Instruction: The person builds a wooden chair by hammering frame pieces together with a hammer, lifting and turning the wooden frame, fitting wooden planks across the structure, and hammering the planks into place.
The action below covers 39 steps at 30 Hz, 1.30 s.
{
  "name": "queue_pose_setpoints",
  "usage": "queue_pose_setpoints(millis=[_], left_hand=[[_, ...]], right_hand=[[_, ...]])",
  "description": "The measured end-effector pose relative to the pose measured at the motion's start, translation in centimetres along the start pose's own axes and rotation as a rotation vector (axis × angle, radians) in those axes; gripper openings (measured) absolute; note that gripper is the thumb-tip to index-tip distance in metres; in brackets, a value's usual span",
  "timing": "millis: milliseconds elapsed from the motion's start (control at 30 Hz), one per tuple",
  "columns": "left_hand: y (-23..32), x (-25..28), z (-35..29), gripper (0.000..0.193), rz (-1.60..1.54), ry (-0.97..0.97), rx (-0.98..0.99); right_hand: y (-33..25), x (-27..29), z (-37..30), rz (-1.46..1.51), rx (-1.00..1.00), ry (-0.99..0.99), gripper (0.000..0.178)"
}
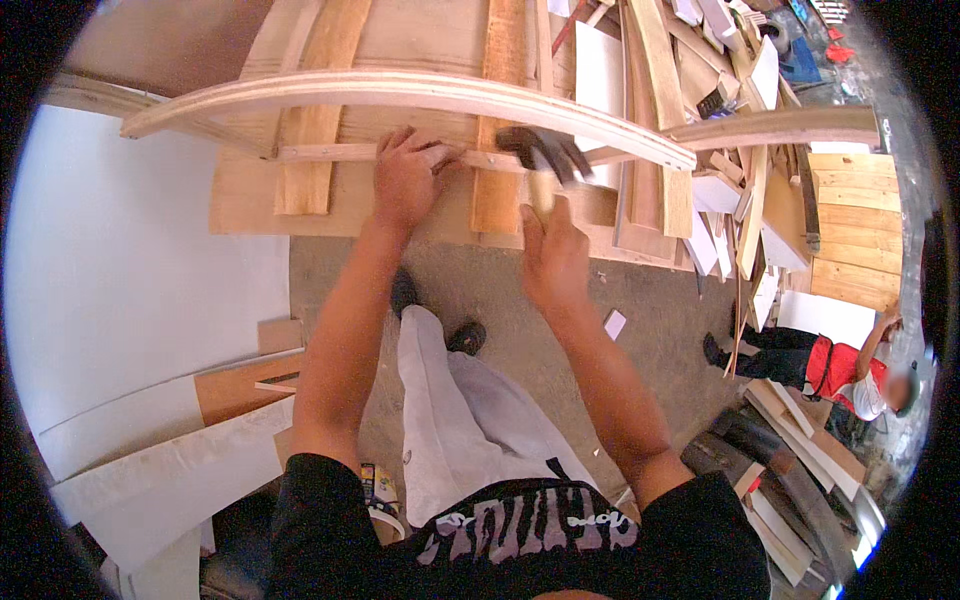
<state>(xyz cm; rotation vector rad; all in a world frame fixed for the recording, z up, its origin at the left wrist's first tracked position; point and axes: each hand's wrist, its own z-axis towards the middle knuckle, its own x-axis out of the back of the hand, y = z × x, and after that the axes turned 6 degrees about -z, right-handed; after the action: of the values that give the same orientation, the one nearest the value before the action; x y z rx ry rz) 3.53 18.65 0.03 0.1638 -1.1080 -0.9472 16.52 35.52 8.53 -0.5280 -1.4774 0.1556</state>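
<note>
My right hand (556, 255) is wrapped round the wooden handle of a claw hammer (543, 185). Its dark head, slightly blurred, is over a thin wooden strip (340, 153), right of my left hand. My left hand (408, 180) has its fingers bent over that same strip, gripping it; whether a nail is between the fingertips is too small to tell. Just beyond both hands runs a long curved plywood rail (400, 90), part of a wooden frame. Under it lie a large plywood sheet (410, 40) and upright wooden slats (497, 205).
Scrap boards and offcuts (715, 200) are heaped at the right. White panels (150, 220) lean at the left, with more boards (180, 440) below. A person in a red vest (830, 365) is at the far right. A pale flat rectangle (614, 323) lies on the floor.
</note>
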Motion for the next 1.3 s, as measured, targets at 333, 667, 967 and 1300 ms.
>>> queue_pose_setpoints(millis=[333, 667, 967, 1300], left_hand=[[0.1, 0.1, -0.1, 0.019, -0.051, 0.007, -0.028], [0.6, 0.3, 0.3, 0.020, -0.070, 0.039, -0.051], [0.6, -0.3, 0.3, 0.020, -0.050, 0.001, -0.033], [-0.2, -0.3, 0.3, 0.021, -0.043, 0.051, -0.098]], right_hand=[[-0.6, 0.6, -0.5, 0.099, -0.026, 0.040, 0.026], [-1.1, 1.4, -0.7, 0.054, -0.184, 0.021, 0.031], [0.6, 0.3, -0.1, -0.153, -0.075, -0.117, 0.031], [0.3, -0.4, 0.6, -0.084, 0.037, -0.037, 0.028]])
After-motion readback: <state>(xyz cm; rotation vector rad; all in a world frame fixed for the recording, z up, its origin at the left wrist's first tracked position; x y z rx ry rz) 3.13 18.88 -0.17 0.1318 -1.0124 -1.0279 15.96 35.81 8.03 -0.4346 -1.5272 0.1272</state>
